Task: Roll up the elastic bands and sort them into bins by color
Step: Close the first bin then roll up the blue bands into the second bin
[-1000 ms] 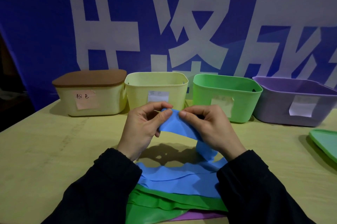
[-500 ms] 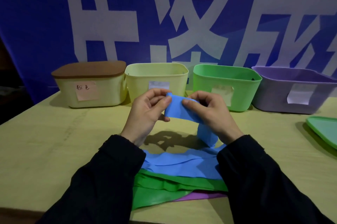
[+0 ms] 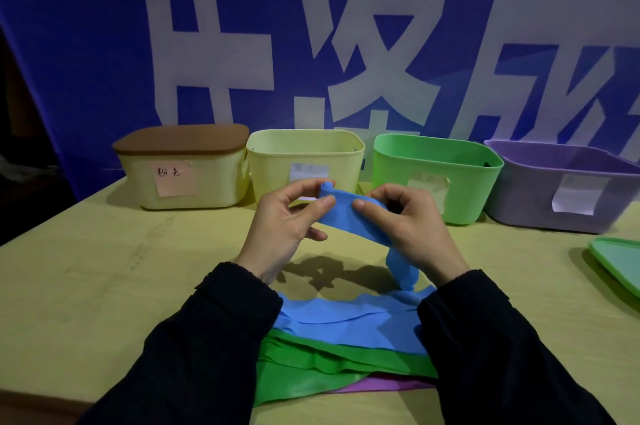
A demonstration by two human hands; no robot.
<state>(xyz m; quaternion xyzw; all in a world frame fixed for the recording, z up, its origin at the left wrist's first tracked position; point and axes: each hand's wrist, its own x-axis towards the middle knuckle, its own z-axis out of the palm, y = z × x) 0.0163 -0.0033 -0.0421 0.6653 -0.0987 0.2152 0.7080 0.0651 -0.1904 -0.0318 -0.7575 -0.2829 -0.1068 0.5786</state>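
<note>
Head view. The left hand (image 3: 282, 229) and right hand (image 3: 410, 229) are raised above the table (image 3: 104, 268), each pinching the free end of a blue band (image 3: 349, 216) between thumb and curled fingers; the band's tip curls over at the left fingertips. From the right hand the band hangs down to a blue pile (image 3: 349, 324) on the table between the two dark sleeves. Under the blue pile lie green bands (image 3: 322, 369), and beneath those a purple band (image 3: 384, 384) shows at the near edge. Along the far side stand four bins in a row: a lidded bin (image 3: 183, 171) with a pink label, a yellow bin (image 3: 304, 158), a green bin (image 3: 436, 175) and a purple bin (image 3: 568, 189), all open except the first. A green lid (image 3: 620, 262) lies at the right edge. A blue banner (image 3: 86, 43) with white characters hangs behind.
</note>
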